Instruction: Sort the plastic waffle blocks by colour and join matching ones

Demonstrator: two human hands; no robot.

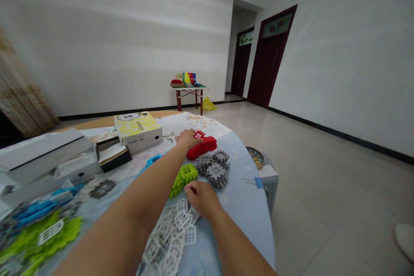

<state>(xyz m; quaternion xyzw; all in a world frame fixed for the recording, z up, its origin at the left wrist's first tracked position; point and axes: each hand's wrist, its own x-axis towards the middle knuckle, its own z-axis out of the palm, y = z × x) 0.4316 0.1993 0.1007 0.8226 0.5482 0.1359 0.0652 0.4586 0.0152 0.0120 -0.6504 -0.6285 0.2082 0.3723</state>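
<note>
My left hand [187, 139] reaches across to the far side of the round table, its fingers closed on a red lattice building piece [199, 134] at the red pile [202, 148]. Closer in, my right hand [202, 198] is loosely curled, with nothing visible in its fingers. It rests beside the lime-green building pieces [184, 177] and just in front of the grey building pieces [217, 172]. White window-shaped pieces [174, 233] lie loose below it. Behind my left forearm, blue pieces [153, 160] are partly hidden.
A yellow-and-white box [138, 128] and long white boxes [42, 151] stand at the left. Mixed blue, grey and green pieces [39, 237] spread nearer. A clip [258, 182] grips the tablecloth's right edge, beside a grey stool [272, 183]. A small table [190, 88] stands by the wall.
</note>
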